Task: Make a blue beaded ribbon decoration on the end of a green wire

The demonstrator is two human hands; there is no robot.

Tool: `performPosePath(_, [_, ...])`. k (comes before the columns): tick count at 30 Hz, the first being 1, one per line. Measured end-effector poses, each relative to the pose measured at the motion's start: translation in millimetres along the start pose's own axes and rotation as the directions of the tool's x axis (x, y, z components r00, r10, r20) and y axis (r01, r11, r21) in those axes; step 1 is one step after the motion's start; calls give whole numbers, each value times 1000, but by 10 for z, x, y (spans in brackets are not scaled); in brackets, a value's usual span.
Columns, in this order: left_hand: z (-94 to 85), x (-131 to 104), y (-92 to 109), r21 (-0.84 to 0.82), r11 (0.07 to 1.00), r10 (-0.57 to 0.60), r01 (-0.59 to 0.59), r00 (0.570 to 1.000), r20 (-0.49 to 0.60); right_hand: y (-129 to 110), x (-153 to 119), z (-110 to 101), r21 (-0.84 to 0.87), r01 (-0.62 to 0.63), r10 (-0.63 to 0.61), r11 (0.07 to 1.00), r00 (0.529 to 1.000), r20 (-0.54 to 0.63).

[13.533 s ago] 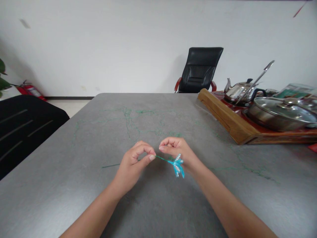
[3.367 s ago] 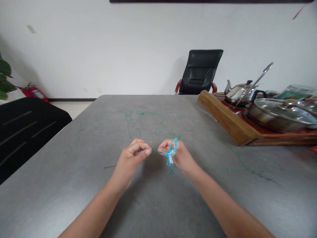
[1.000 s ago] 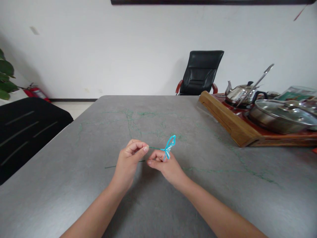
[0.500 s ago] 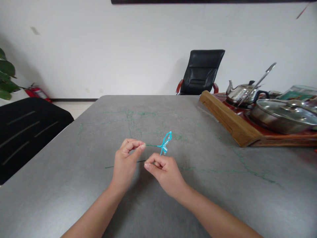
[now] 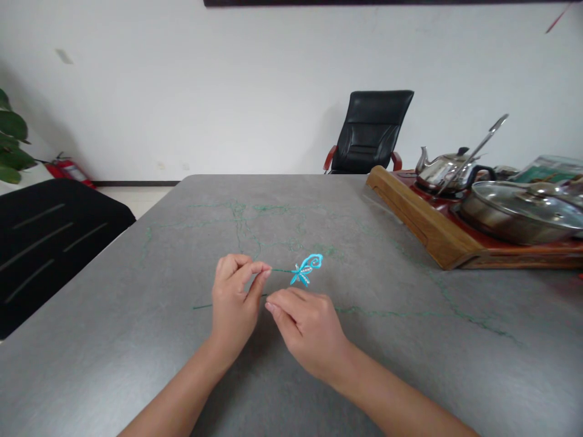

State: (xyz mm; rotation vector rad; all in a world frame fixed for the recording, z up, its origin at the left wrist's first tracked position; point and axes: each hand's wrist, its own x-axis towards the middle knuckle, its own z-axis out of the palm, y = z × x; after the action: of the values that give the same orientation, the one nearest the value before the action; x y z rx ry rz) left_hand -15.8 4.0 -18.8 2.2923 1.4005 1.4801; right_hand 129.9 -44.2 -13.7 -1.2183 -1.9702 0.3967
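Surface [image 5: 136, 370]: grey, stretching from the near edge to the far wall side.
Right hand [image 5: 310, 331]: nearest, fingers curled and thumb and forefinger drawn together at the tips; whether a fine strand sits between them cannot be told.
Dark green rod [image 5: 203, 306]: lying left to right, passing behind the left hand [image 5: 234, 297], its right end just beside the right fingertips.
Left hand grip: thumb and forefinger pinched on a thin green stem [image 5: 282, 270], the other fingers bent.
Blue beaded ornament [image 5: 302, 272]: at the stem's right end, just beyond the right hand, with a curled loop and pale beads.
Green thread [image 5: 455, 312]: wispy trails, to the right and farther off behind both hands.
Wooden tray [image 5: 430, 240]: far right, bearing a glass-lidded pan [image 5: 510, 227] and, beyond it, a metal kettle [image 5: 441, 173] with a long-handled utensil [image 5: 494, 128] slanting across.
Black seat [image 5: 54, 237]: left, beside the surface.
Black office chair [image 5: 376, 130]: beyond the far edge.
Fire extinguisher [image 5: 73, 170]: far left, near the wall [image 5: 228, 91].
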Motion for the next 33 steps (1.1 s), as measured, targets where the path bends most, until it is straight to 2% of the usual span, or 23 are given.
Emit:
performPosePath(3, [1,7,-31,64,994,93,-93,996,-10,47,23,-84,-119,83,-91,989,993,-68])
performPosePath(7, [-5,44,-51,101,977,188,-189,982,16,143,79,-228,-188,101,-130,977,979,-154])
performPosePath(10, [-9,67,-35,56,967,243,-247,967,79,198,129,-347,-144,81,-106,986,979,-175])
performPosePath(13, [-16,79,-9,-63,967,256,-249,948,188,263,192,-452,-8,1,-2,1000,985,-173])
performPosePath(16, [-34,94,10,-195,966,223,-169,927,300,373,259,-524,153,-166,184,974,976,-115])
performPosePath(18, [-54,109,20,-267,960,179,-80,912,370,460,295,-549,282,-258,276,924,961,-29])
performPosePath(23, [-85,134,25,-408,893,21,190,887,460,586,335,-528,560,-412,373,719,908,189])
performPosePath(25, [-73,128,17,-491,811,-59,318,880,472,584,337,-488,620,-448,397,644,889,229])
performPosePath(26, [-65,123,14,-545,740,-106,395,868,486,578,335,-464,643,-457,399,615,883,246])
performPosePath(28, [-49,114,15,-642,518,-190,565,808,557,569,326,-416,675,-467,379,571,880,288])
performPosePath(30, [-41,113,26,-675,245,-238,695,719,653,576,313,-385,677,-495,342,544,868,360])
performPosePath(32, [-42,121,36,-668,32,-260,743,652,713,598,301,-391,649,-538,319,537,842,435])
performPosePath(33, [-43,127,35,-673,-38,-275,739,640,718,610,298,-413,627,-555,315,547,830,460])
